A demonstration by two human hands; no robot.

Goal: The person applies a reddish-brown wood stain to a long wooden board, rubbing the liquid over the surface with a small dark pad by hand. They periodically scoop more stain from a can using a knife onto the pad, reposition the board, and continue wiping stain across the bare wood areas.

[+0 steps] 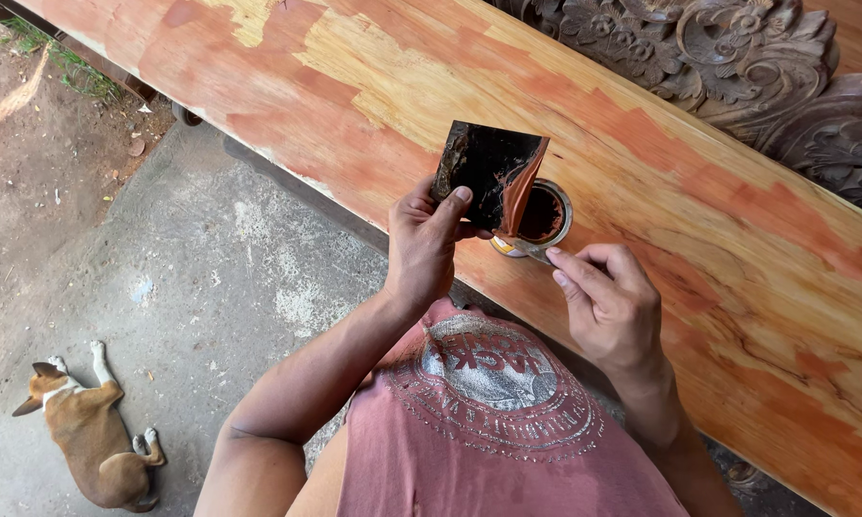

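Note:
My left hand (424,239) pinches a dark, stiff sheet of sandpaper (485,172), holding it upright; its right edge is smeared with reddish-brown paste. Just behind the sheet a small round tin (549,215) of dark brown filler stands on the wide wooden slab (374,105). My right hand (608,302) hovers close to the tin's near side, its fingers curled and its fingertips together near a thin tool at the tin's rim; whether it grips that tool I cannot tell. The slab shows patches of reddish stain and bare yellow wood.
Carved dark wooden ornament (728,57) lies along the slab's far right side. To the left is a concrete floor (192,278) with dirt beyond it. A brown and white dog (91,431) lies on the floor at the lower left.

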